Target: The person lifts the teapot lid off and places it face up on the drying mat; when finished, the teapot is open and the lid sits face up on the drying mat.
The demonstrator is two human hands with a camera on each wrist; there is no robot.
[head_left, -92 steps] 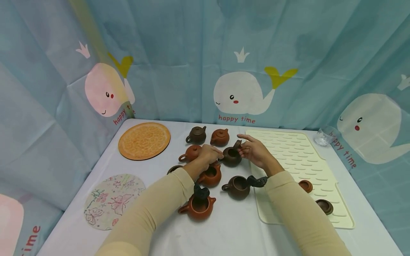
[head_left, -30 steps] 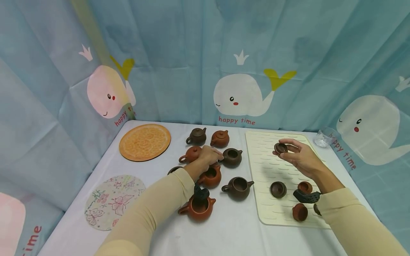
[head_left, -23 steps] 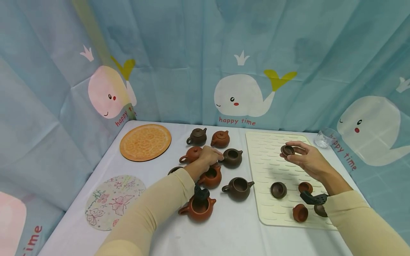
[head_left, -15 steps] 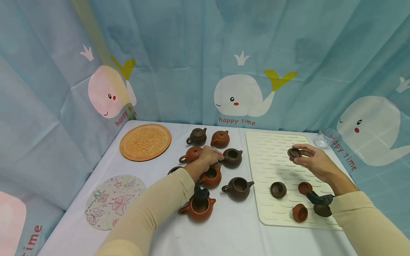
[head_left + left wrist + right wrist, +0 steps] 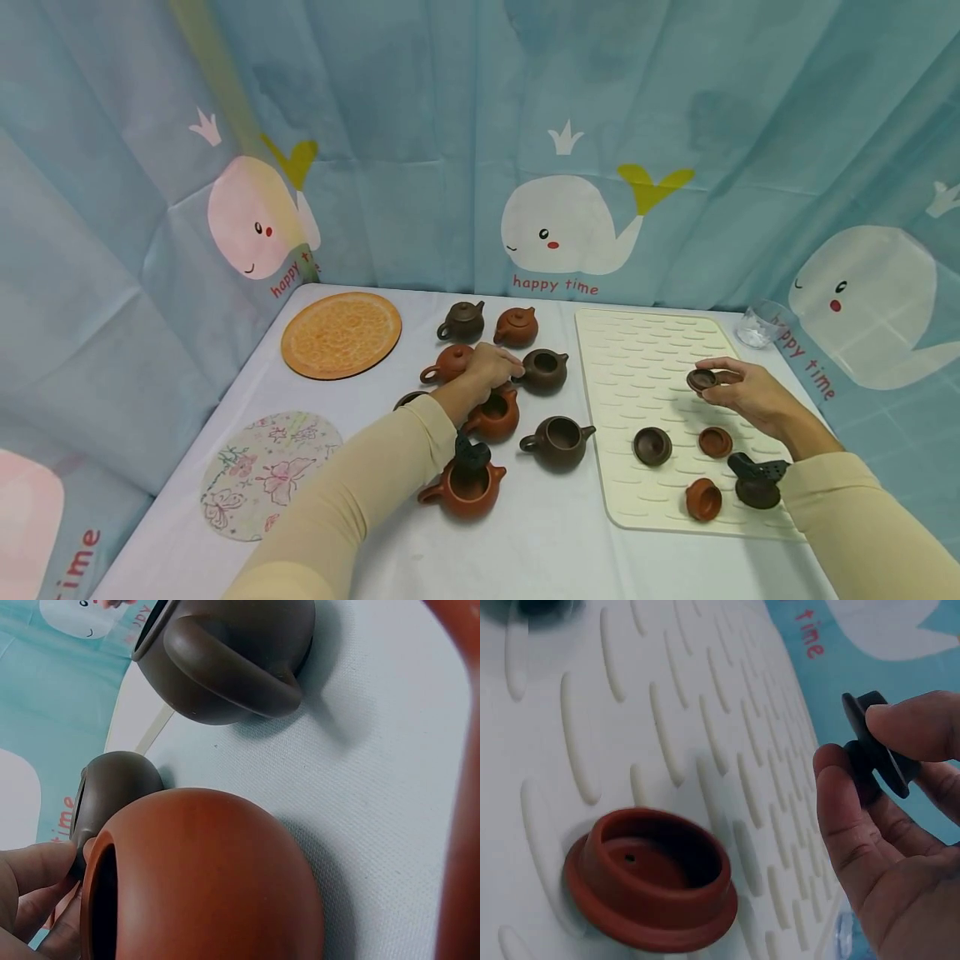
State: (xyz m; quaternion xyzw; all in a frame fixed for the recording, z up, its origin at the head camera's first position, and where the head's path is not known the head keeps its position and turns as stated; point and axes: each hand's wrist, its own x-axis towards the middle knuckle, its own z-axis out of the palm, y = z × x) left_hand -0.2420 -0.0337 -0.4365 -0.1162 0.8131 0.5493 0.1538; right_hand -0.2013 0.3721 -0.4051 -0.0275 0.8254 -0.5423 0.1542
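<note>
In the head view my left hand (image 5: 489, 365) reaches among the teapots. Its fingertips pinch the handle of a dark brown lidless teapot (image 5: 546, 372), seen also as the small dark teapot (image 5: 124, 787) in the left wrist view. A red-brown lidless teapot (image 5: 217, 870) stands close in front of that hand. My right hand (image 5: 753, 396) holds a dark teapot lid (image 5: 702, 381) above the cream mat (image 5: 637, 350), knob downward. In the right wrist view thumb and fingers pinch the dark lid (image 5: 870, 742), and an upturned red lid (image 5: 660, 885) lies below it.
On the mat lie a dark lid (image 5: 652, 447), a tipped red lid (image 5: 703, 500) and another dark lid (image 5: 757, 493). Nearby stand a dark open teapot (image 5: 562, 442) and a red open teapot (image 5: 468, 492). Two round placemats lie left; a clear glass (image 5: 759, 325) stands back right.
The right hand has carried the dark lid from over the dark teapot rightward across the mat and, lately, lower and nearer to it. The left hand has stayed at the teapot's handle.
</note>
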